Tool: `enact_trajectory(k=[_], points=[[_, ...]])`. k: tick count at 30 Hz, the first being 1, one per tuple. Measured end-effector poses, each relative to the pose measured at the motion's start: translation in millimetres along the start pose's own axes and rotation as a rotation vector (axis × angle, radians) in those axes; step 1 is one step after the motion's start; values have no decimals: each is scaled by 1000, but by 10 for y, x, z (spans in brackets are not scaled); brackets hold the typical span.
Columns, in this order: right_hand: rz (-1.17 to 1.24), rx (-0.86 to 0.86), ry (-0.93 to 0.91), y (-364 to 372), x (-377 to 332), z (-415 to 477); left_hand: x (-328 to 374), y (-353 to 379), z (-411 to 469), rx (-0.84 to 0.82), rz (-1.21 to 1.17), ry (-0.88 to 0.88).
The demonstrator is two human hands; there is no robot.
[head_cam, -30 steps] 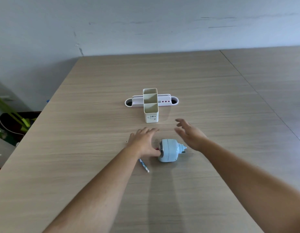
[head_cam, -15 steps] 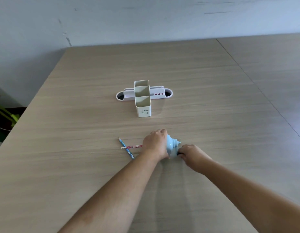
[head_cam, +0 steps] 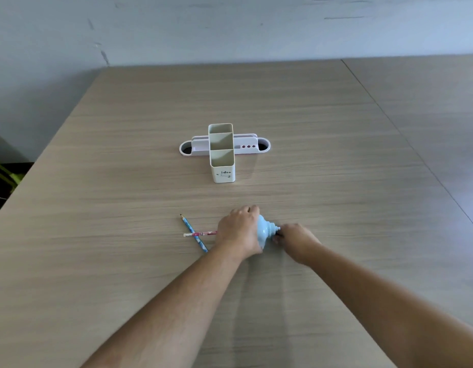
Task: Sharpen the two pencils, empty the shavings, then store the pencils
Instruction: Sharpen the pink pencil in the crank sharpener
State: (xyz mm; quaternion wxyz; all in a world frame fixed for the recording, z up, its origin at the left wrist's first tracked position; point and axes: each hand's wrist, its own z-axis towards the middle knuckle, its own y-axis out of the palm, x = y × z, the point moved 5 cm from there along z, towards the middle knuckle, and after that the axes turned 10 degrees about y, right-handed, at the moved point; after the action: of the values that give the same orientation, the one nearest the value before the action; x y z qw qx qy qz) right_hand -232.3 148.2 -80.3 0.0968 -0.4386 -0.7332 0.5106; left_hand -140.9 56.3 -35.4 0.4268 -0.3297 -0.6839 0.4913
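Observation:
A light blue pencil sharpener (head_cam: 265, 230) lies on its side on the wooden table (head_cam: 336, 160). My left hand (head_cam: 239, 229) is clamped over its body. My right hand (head_cam: 296, 241) pinches the crank at its right end. A pink pencil (head_cam: 200, 233) sticks out leftward from under my left hand; its right end is hidden, so I cannot tell if it sits in the sharpener. A blue pencil (head_cam: 193, 233) lies loose on the table, crossing the pink one, tip pointing away.
A white desk organiser (head_cam: 256, 150) with a tall cream holder (head_cam: 221, 166) of three compartments stands further back at the centre. The table's left edge drops to the floor, where a green plant (head_cam: 7, 176) shows. A wall closes the far side.
My left hand has closed over the sharpener and my right hand has come in onto the crank. The view has shifted, and both pencils now show to the left of my left hand.

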Motion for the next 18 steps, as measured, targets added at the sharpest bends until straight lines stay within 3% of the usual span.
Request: enact_trajectory(k=[5, 9, 13, 15, 18], points=[[-121, -262, -160, -385, -92, -392, 23, -23, 15, -26, 56, 32], [-79, -40, -123, -756, -220, 84, 33, -21, -18, -29, 58, 49], [-248, 79, -28, -255, -133, 210, 14, -14, -18, -11, 20, -8], [-277, 26, -72, -39, -68, -15, 13, -6, -8, -12, 15, -27], [-180, -205, -166, -172, -20, -322, 13, 9, -5, -23, 16, -16]])
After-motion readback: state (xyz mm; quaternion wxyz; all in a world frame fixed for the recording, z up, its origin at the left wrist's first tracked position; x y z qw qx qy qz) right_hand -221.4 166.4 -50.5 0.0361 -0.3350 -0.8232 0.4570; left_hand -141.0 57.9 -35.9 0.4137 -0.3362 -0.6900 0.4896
